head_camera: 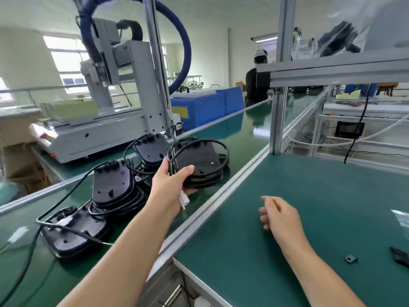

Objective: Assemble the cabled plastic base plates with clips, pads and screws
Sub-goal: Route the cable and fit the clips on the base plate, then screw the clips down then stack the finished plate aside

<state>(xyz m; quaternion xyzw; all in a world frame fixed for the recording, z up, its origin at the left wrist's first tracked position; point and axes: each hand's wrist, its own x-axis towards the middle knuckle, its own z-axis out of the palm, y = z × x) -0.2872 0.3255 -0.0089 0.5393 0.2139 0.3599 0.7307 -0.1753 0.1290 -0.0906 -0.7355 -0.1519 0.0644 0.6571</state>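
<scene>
Several black plastic base plates with looped black cables lie in stacks on the green conveyor belt (239, 134). My left hand (170, 180) grips the near edge of the top base plate (197, 157) of the right-hand stack, thumb on top, with a white cable connector (184, 199) dangling below the palm. More base plates sit to the left: one stack (111, 182), one far plate (152, 149) and one near plate (73, 234). My right hand (280, 214) hovers over the green workbench mat (321, 207), fingers loosely curled and holding nothing. A small grey clip (350, 259) lies on the mat at the right.
An aluminium rail (212, 209) separates belt and bench. An upright frame post (277, 120) stands at the bench's far corner. A white screw-driving machine (110, 120) stands beyond the belt, a blue cabinet (205, 107) behind it. A black part (400, 257) and a clear bag (401, 218) lie at the right edge. A person (256, 83) stands far off.
</scene>
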